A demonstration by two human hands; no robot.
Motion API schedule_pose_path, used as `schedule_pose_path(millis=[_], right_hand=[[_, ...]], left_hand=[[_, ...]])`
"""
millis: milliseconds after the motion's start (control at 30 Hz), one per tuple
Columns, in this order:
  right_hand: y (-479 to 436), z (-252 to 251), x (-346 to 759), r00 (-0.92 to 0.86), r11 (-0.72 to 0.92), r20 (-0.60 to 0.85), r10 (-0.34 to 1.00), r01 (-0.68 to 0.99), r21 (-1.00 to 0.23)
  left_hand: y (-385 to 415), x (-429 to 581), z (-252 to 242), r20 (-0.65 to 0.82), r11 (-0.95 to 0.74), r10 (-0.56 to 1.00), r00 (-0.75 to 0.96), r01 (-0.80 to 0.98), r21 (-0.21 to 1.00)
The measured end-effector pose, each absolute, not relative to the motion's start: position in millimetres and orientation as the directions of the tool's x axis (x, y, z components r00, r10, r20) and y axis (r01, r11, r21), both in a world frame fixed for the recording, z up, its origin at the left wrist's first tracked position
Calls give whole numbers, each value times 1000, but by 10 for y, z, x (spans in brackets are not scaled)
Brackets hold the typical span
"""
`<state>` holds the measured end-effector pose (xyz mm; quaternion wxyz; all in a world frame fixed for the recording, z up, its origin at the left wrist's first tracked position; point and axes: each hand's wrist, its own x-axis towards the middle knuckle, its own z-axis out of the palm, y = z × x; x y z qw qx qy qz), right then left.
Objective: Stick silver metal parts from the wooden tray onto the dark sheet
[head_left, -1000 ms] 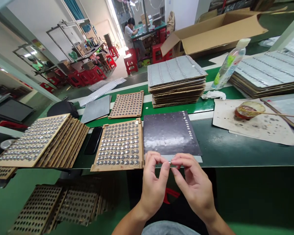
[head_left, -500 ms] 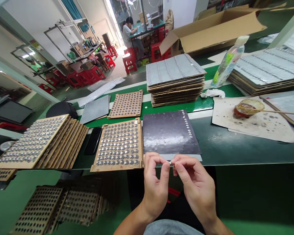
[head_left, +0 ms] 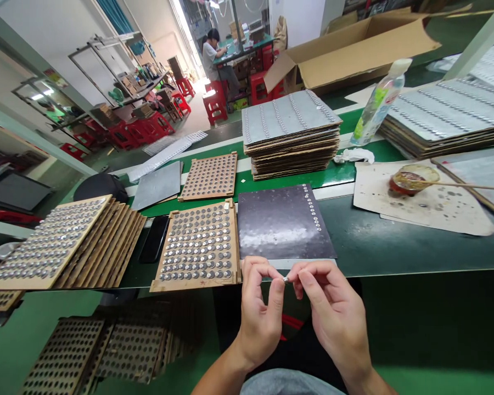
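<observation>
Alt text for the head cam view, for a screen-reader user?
A person's left hand and right hand pinch a small metal piece above a green workbench. Beside them lie a wooden board studded with metal discs and a dark sheet with a row of discs.

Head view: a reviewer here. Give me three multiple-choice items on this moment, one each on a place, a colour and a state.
1. Where is the wooden tray of metal discs relative to the black sheet?
A left of it
B right of it
C under it

2. What colour are the distant stools?
A blue
B red
C white

3. What are the left hand and right hand doing?
A resting flat
B pinching a small metal piece
C pressing on the sheet

Answers:
1. A, the tray lies beside the sheet's left edge.
2. B, the stools show red.
3. B, the fingertips of both hands meet on the piece.
</observation>
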<state>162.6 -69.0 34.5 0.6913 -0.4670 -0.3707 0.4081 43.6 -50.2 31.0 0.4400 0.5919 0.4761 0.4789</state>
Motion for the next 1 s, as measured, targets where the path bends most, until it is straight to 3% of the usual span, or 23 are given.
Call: schedule_pose_path(millis=[667,733,900,1000], right_hand=[[-617,394,1666,150,57,-23,988,-504,-862],[-639,384,1654,236,157,58,970,-424,-892],[-689,358,1591,359,385,381,852,61,-921],[-694,344,1581,346,412,440,829,156,-898]], left_hand=[[-459,427,342,195,-214,964,183,93,972],[-458,445,350,203,-223,964,173,110,969],[-489,476,348,242,-263,962,125,195,945],[-508,483,342,242,-260,965,104,223,939]])
